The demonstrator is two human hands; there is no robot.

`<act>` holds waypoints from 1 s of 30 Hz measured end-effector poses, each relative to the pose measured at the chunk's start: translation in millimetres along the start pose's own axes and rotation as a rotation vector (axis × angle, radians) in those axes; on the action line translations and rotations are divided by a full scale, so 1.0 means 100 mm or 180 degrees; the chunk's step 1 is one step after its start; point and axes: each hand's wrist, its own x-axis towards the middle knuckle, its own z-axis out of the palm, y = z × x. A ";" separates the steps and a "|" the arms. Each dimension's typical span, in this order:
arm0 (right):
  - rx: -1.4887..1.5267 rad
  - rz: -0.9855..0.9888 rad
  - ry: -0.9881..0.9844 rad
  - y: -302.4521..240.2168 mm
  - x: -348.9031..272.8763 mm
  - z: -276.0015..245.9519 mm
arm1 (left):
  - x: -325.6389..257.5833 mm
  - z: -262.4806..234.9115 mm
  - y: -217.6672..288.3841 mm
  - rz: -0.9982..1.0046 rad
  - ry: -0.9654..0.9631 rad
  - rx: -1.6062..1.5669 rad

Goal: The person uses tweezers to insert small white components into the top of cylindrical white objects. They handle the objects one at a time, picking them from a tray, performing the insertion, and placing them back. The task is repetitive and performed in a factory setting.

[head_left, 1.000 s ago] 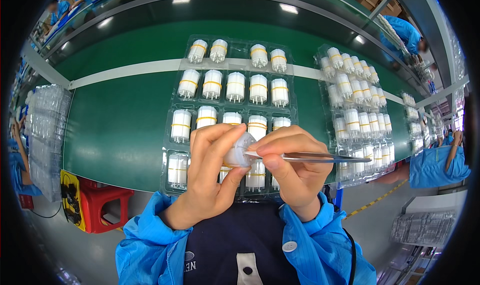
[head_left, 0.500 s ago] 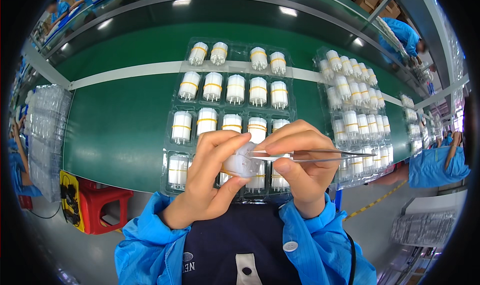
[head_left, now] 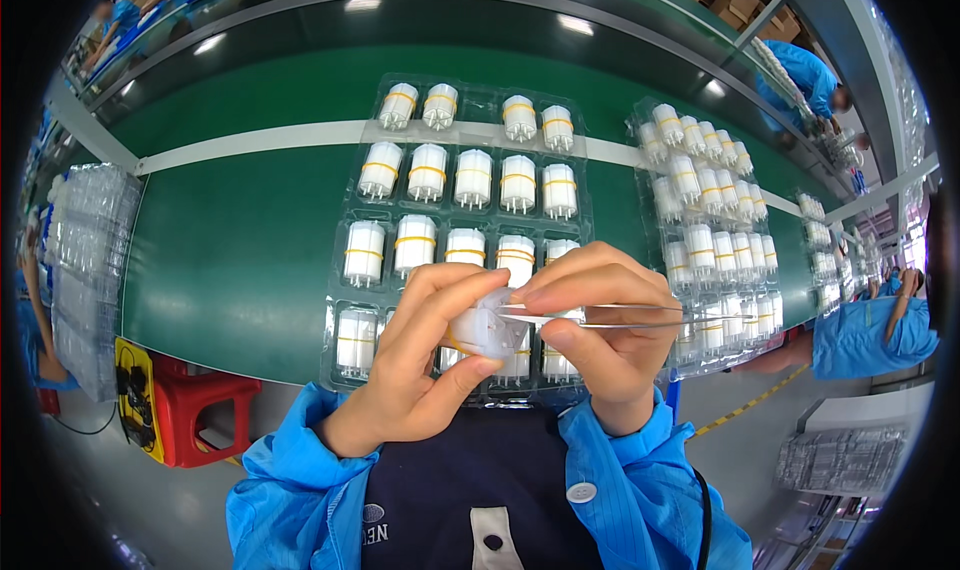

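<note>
Carefully now: tweezer tips at the end of the part

My left hand (head_left: 415, 365) is clamped on a white part (head_left: 485, 332), fingers over its top and thumb beneath, its pale end turned toward my right hand (head_left: 610, 320). That hand pinches a pair of metal tweezers (head_left: 540, 319) between thumb and fingers, the tips leftward at the part's end and the tail running out to the right past my knuckles. Whether the tips grip something small, touch the end or just hover over it, I cannot tell.

I judge the step in hand to be fine tweezer work on that end. The next move calls for a firm left hold, so the part does not roll, and a light, steady pinch on the right.

Just beyond and partly under my grip lies a transparent tray (head_left: 479, 110) of upright-looking white cylinders (head_left: 473, 177) with yellow bands, on a green bench (head_left: 230, 240). More stand well off to my right.
</note>
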 end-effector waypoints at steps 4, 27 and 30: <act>-0.0202 -0.0055 -0.0074 0.00 0.01 0.00 | -0.01 0.01 -0.01 -0.0005 0.0026 -0.0003; 0.0337 0.0069 0.0261 -0.01 -0.06 0.01 | -0.01 0.06 -0.17 -0.0012 0.0418 0.0092; 0.0197 0.0282 0.0039 -0.06 -0.08 0.07 | -0.06 0.12 -0.15 -0.0262 0.0370 -0.0569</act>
